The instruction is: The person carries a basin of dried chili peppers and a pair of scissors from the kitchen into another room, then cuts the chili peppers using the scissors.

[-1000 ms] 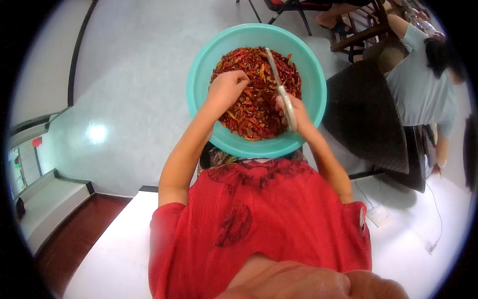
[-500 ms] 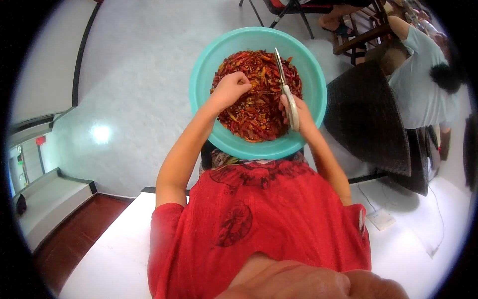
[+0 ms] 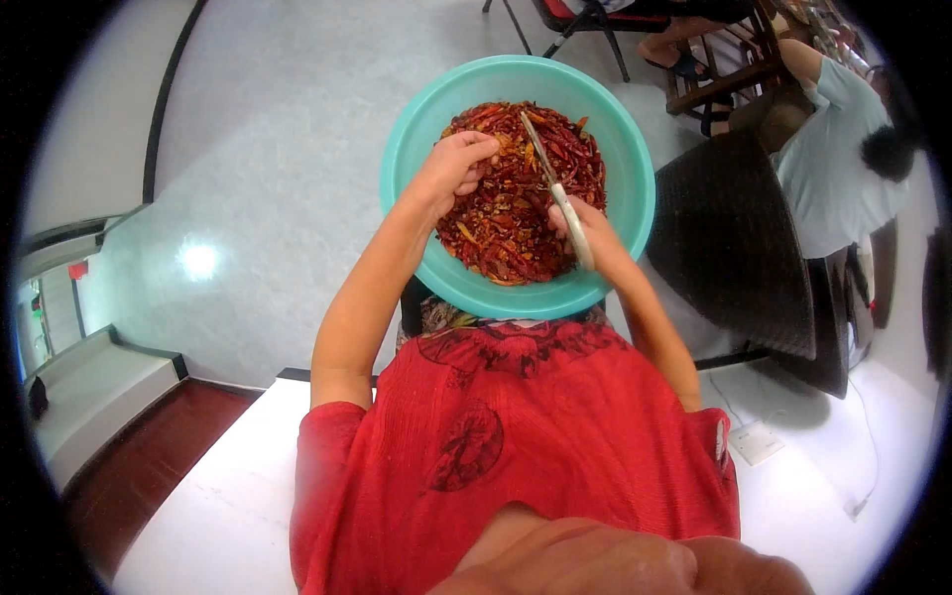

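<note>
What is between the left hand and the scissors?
Red and orange chilies lie between the left hand and the scissors, as the head view shows.

Pale grey floor [image 3: 268,129] (glossy, one bright glare spot) beside dark woven chair [image 3: 729,238].

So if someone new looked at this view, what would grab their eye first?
Probably the wide turquoise basin at upper centre, heaped with red dried chillies. Next, the light-handled scissors in the right hand, over the basin's right side, with the left hand opposite. Then the bright red shirt filling the lower middle.
</note>
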`<act>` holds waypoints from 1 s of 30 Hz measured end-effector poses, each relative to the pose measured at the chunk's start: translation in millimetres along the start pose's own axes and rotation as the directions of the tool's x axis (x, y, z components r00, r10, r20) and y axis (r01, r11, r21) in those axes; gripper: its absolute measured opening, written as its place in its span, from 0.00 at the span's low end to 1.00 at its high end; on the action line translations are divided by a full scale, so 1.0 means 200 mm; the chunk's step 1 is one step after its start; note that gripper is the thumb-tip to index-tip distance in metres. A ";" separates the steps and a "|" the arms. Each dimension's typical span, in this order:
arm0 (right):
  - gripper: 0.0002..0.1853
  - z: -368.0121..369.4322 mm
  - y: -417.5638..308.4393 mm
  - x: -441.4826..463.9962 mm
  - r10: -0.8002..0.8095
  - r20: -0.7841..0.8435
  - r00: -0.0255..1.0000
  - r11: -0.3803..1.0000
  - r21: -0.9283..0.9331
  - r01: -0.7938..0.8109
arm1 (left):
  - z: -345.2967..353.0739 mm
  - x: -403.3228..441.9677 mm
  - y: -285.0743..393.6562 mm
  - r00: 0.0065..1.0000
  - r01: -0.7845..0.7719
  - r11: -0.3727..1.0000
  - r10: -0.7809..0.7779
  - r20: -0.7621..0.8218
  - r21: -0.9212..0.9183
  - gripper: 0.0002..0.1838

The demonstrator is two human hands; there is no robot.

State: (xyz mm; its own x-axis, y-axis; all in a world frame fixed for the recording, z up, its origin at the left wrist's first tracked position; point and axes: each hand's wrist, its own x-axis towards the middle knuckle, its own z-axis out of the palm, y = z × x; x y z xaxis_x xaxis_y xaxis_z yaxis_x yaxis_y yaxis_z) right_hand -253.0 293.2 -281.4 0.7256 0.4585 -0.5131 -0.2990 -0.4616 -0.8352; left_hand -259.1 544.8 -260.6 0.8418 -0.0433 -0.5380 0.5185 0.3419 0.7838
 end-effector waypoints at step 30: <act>0.31 0.04 -0.10 -0.04 0.053 0.047 0.997 0.983 -0.176 -0.043 | 0.01 0.00 -0.06 0.963 -0.230 0.864 0.270 -0.025 0.448 0.14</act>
State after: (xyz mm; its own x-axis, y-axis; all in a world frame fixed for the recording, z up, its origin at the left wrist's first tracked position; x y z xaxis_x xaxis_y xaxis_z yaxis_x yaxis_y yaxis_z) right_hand -256.7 304.6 -262.7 0.6788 0.4690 -0.5651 -0.2163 -0.6077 -0.7641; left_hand -265.4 538.4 -268.3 0.9465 0.0739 -0.3142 0.3210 -0.1156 0.9400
